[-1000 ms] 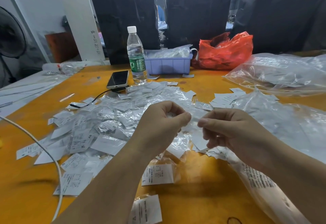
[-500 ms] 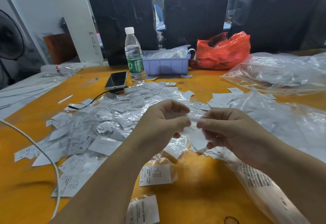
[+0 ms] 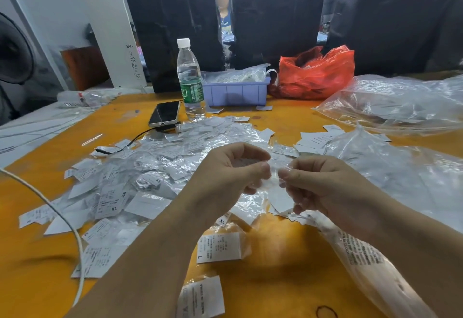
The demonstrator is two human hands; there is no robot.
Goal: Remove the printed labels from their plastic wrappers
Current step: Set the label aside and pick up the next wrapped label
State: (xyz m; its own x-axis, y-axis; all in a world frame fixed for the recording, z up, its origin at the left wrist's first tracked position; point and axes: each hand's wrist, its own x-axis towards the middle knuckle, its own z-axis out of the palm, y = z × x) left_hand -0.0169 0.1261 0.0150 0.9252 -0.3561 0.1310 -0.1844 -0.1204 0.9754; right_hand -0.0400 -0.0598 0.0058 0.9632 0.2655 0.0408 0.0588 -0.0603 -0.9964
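Orange table point(image 3: 275, 280) — wrapper point(image 3: 274, 176) pinched between both hands' fingers point(image 3: 263, 167).

Left hand point(image 3: 234, 175) and right hand point(image 3: 323, 187) pinch one clear wrapper point(image 3: 274, 176) at centre; labels point(image 3: 150, 175) heaped at nine o'clock, water bottle point(image 3: 190, 80) at twelve.

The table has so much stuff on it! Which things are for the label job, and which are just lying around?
For the job:
- left hand and right hand, pinching one clear wrapper
- pile of wrapped labels
- big clear bags

Just lying about:
- water bottle
- phone
- red bag
- purple tray
- white cable
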